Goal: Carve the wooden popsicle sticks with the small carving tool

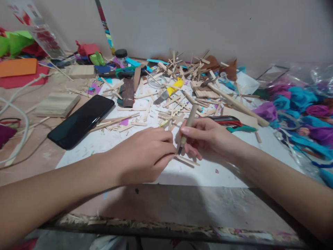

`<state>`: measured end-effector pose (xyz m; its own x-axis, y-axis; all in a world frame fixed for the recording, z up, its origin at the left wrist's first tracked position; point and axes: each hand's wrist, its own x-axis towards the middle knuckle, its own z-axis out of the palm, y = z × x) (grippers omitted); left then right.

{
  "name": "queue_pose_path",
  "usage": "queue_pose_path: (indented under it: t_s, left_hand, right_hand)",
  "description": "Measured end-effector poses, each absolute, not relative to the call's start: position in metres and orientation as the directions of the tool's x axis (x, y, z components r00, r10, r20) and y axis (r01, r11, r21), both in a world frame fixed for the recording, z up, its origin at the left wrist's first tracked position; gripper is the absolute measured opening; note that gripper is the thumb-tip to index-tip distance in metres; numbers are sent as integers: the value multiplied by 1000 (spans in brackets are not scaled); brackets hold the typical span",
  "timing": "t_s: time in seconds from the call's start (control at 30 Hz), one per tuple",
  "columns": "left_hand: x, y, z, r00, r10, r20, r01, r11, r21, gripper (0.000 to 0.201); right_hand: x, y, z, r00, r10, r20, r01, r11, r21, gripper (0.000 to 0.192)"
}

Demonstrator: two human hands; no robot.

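Note:
My right hand [201, 133] is closed around a beige pen-like tool [191, 118], held upright and slightly tilted, its dark tip pointing down. That tip meets or nearly meets a thin wooden stick [186, 160] just above the white paper [166, 175]. The far end of the stick goes under the fingers of my left hand [148, 152], which are curled and pinching it. Both hands are close together, and the left fingertips are partly hidden. Behind them lie a yellow box cutter [171, 88] and a red and black cutter [226, 120].
A black phone [82, 121] lies left of the paper near wooden blocks [57, 104]. Many wood scraps [179, 69] are piled at the back. A long wooden rod [236, 104] slants at right, near crumpled blue and purple paper [296, 99]. A white cable [24, 132] loops at left.

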<state>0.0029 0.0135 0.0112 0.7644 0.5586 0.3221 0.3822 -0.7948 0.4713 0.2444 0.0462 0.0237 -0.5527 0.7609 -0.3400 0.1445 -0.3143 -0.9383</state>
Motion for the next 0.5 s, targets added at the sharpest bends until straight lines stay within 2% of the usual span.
queue_pose_path:
  t_s: [0.13,0.3,0.5]
  left_hand:
    - [1,20,15,756,555,347,382,-805,454,21]
    - [2,22,11,730,599,329,426,-775,467,23]
    - [4,19,12,690,619,374,392,-755,526,19]
  right_hand:
    - [250,49,24,-529,761,-376,42,-420,-907,36]
    - [254,47,32,-511,750,-420,-12,-495,-869,24]
    - [253,45,31,-488,756,-437,-41,-520,-853,27]
